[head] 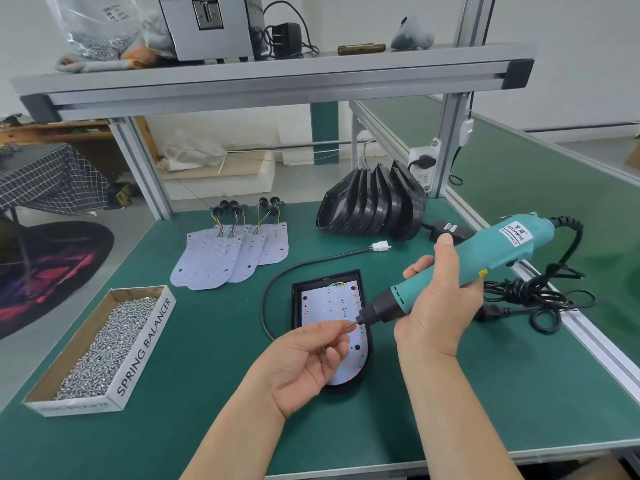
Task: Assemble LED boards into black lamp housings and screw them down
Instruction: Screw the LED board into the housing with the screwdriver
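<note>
Left grip [304, 362] pinches a screw [349, 327] onto the screwdriver [460, 268] tip, right grip [440, 306] clasping its handle; next likely needs aiming at a board [322, 306] hole.

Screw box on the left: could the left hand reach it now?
Probably yes. The box sits open-topped, with only bare table between it and the left hand, though that hand pinches a screw at the driver tip.
</note>
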Demonstrator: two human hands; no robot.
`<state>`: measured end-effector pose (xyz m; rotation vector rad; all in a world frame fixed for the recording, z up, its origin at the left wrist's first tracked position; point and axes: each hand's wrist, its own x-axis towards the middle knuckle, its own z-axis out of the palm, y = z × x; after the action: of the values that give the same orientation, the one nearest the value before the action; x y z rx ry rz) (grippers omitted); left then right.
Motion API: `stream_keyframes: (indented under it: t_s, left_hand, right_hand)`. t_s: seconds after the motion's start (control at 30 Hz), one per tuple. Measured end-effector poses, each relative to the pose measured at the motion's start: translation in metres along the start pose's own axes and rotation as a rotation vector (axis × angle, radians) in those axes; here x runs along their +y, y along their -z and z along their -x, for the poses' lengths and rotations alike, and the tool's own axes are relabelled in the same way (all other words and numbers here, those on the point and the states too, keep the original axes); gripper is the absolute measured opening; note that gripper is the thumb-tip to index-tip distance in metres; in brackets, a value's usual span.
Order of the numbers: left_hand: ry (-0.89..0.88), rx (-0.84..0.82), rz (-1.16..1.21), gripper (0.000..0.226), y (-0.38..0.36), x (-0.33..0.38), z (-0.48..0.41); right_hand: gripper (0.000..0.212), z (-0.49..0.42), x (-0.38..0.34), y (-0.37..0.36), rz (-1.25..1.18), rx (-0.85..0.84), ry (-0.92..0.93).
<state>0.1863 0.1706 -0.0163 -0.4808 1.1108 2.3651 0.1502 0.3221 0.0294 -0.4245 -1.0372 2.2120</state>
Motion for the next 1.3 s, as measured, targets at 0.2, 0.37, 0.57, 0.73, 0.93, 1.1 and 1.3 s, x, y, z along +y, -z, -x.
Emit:
stream_keyframes:
  t_s: [0.2,0.37,0.57,0.73,0.93,1.1,1.3]
  left_hand:
    - [0.034,0.015,0.005,0.023,0.000,0.000,-0.002]
    - [0.051,0.020,0.018,0.022,-0.002,-0.001,-0.002]
    - [0.061,0.017,0.055,0.021,-0.003,0.001,-0.002]
    - [0.007,0.016,0.030,0.020,-0.004,-0.002,-0.001]
    - [-0.221,0.091,-0.126,0.019,-0.011,-0.016,-0.001]
    - [-0.391,0.120,-0.326,0.024,-0.012,-0.021,0.003]
    - [-0.461,0.143,-0.511,0.020,-0.007,-0.024,0.004]
  right_hand:
    - [0.017,-0.002,-0.002,-0.001,-0.011,0.004,0.003]
    - [0.017,-0.003,0.002,-0.001,0.002,0.001,0.001]
    - [0.019,-0.004,0.002,-0.001,0.004,-0.006,0.012]
    - [0.019,-0.004,0.003,-0.001,0.006,-0.001,0.008]
    - [0.016,-0.006,0.004,-0.001,0.015,0.031,0.004]
    - [0.016,-0.011,0.006,0.000,0.039,0.032,-0.043]
    - [0.015,-0.012,0.010,0.003,0.049,0.019,-0.076]
